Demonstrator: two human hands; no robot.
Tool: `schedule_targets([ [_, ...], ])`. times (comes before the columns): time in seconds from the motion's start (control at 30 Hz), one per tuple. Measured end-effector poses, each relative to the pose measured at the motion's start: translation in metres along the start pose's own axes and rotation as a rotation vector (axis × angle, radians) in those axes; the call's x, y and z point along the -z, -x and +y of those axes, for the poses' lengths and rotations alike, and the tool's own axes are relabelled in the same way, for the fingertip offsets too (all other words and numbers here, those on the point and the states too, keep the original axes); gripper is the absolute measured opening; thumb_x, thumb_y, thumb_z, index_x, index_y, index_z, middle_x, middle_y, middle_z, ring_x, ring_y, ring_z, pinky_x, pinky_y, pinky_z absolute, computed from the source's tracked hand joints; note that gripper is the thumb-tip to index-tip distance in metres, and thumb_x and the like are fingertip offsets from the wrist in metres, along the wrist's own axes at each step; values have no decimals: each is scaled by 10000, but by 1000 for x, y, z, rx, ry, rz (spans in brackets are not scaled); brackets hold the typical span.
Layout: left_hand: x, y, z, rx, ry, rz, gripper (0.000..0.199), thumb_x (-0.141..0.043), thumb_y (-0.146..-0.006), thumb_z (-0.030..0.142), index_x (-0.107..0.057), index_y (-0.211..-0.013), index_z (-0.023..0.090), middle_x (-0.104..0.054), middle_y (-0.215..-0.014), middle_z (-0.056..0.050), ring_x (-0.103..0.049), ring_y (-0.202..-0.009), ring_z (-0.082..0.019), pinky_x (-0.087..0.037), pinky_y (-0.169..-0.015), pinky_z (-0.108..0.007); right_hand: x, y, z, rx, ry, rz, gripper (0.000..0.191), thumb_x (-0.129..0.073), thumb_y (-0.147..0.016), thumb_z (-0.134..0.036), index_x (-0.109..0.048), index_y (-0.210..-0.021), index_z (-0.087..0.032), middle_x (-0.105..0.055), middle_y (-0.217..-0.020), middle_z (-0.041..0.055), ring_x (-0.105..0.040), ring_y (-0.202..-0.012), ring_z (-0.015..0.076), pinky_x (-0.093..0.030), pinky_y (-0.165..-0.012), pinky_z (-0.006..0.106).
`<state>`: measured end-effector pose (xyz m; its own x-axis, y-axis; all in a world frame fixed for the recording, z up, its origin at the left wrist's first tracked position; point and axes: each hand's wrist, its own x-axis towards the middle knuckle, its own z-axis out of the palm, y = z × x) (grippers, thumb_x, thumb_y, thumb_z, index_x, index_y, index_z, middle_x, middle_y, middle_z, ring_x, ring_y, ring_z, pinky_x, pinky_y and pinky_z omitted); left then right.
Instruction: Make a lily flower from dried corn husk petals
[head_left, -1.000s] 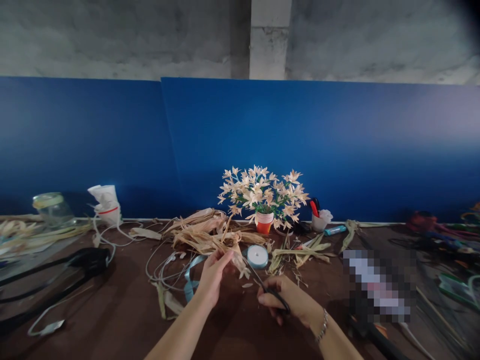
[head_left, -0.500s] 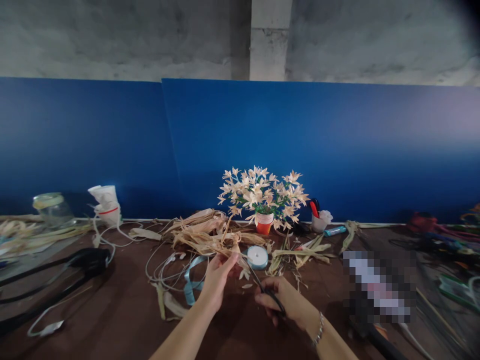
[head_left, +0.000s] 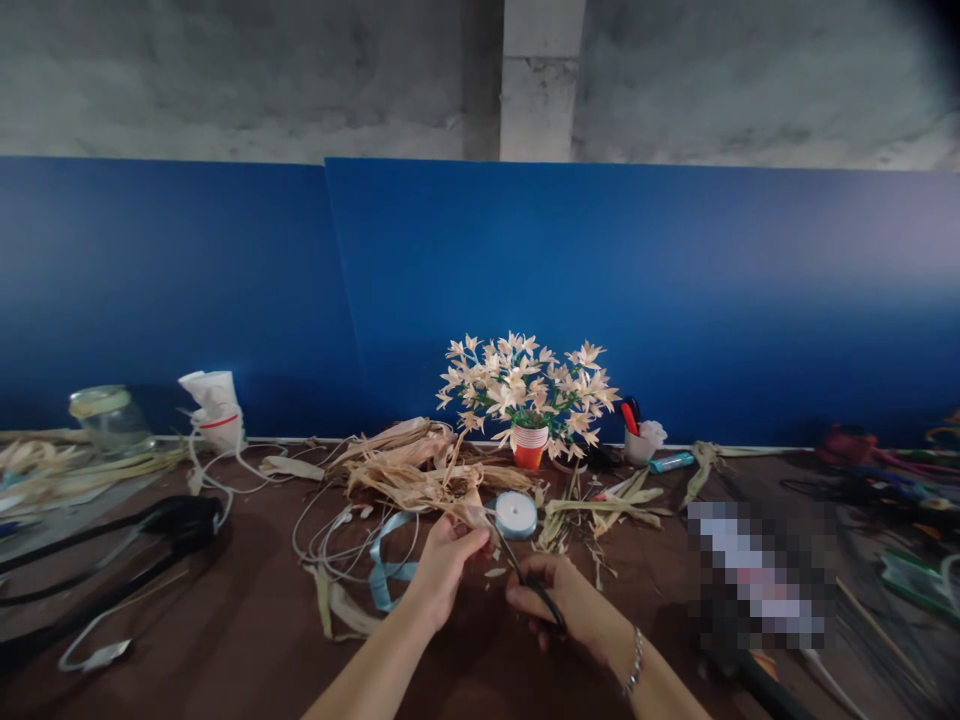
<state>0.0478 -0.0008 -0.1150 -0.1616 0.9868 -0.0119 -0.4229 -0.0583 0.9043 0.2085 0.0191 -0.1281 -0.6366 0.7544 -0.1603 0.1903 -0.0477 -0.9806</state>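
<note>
My left hand [head_left: 448, 562] pinches a piece of dried corn husk [head_left: 474, 508] near the middle of the table. In my right hand [head_left: 555, 592] is a pair of black-handled scissors [head_left: 551, 603], its blades pointing up and left toward the husk. Whether the blades touch the husk is too small to tell. Just behind both hands lies a roll of light blue ribbon [head_left: 516, 514]. A heap of dried husks [head_left: 405, 465] spreads behind my left hand. Small pale scraps [head_left: 495, 572] lie between the hands.
Pale flowers [head_left: 517, 380] stand in an orange and white cup [head_left: 529, 450] by the blue partition [head_left: 600, 260]. Left are a glass jar [head_left: 112, 425], white cables and a black strap-like object [head_left: 180, 525]. Husk strips [head_left: 600, 510], a small cup [head_left: 640, 447] and a glue-coloured blue tube [head_left: 671, 462] lie right.
My left hand has turned slightly and lowered a little, with the husk still pinched in it. My right hand has shifted slightly left with the scissors.
</note>
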Motion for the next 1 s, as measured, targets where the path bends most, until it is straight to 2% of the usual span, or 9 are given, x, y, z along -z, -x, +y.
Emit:
schedule_targets([
  [0.17,0,0,1,14,-25,17,201,-644,-589,160,-523,-749,144,-590,-614,16,-529,-535,-102,-409,-527,-226,0,2,-4,24,-4,-3,343,-628,-600,-452,-529,-693,-137,-413,-434,-81,-385,-347,40,-351,-298,144],
  [0.33,4,-3,-1,31,-7,47,174,-629,-592,150,-531,-735,137,-587,-620,16,-519,-522,-84,-399,-524,-212,1,0,2,39,31,-27,325,-617,-615,-436,-541,-704,-133,-436,-456,-69,-400,-358,42,-364,-312,146],
  [0.6,2,-3,1,30,-56,101,191,-628,-574,150,-539,-743,139,-597,-608,17,-516,-508,-86,-383,-504,-205,0,1,-1,40,98,8,254,-589,-633,-376,-552,-690,-132,-426,-432,-67,-394,-350,48,-345,-295,145],
  [1.0,2,-2,-3,6,-47,90,192,-640,-573,166,-542,-737,144,-597,-612,21,-521,-503,-86,-381,-497,-204,-1,1,0,40,100,34,254,-590,-635,-375,-545,-689,-131,-430,-466,-59,-398,-362,46,-341,-287,140],
])
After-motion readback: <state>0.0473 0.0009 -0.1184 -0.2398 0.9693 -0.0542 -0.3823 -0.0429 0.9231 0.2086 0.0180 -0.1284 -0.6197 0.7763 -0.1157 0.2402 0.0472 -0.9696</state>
